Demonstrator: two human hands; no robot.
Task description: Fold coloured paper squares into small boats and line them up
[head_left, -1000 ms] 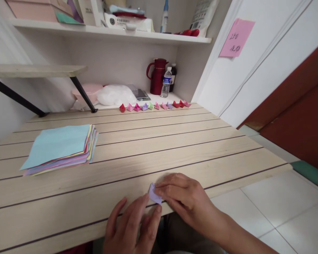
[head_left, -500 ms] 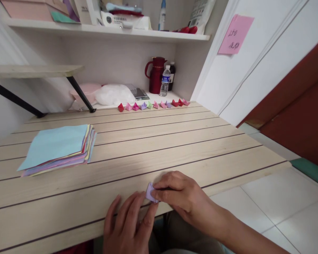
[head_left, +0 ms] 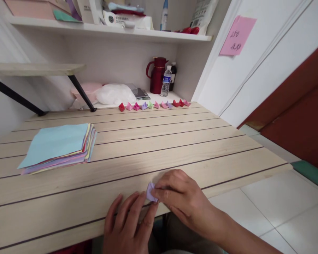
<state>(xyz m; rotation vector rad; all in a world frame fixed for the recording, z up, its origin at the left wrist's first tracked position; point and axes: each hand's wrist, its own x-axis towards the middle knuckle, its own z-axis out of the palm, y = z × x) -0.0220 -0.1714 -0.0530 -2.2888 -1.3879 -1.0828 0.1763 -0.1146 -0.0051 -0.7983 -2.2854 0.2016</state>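
Note:
A small folded piece of lilac paper (head_left: 149, 191) lies at the near edge of the wooden table (head_left: 153, 148). My right hand (head_left: 181, 199) pinches it, thumb and fingers closed on its right side. My left hand (head_left: 131, 220) rests beside it, fingertips pressing on its lower left corner. A stack of coloured paper sheets (head_left: 58, 146), light blue on top, lies at the left of the table. A row of small folded paper boats (head_left: 153, 105) in red, pink, purple and green lines the far edge.
A dark red jug (head_left: 157, 75), a water bottle (head_left: 165, 82), a pink bowl (head_left: 86, 92) and a white bag sit on the low shelf behind. A black-legged shelf (head_left: 37, 68) overhangs the far left. White tiled floor lies to the right.
Both hands and the lilac paper have shifted only slightly; the fingers keep pressing the fold. The view has moved a little.

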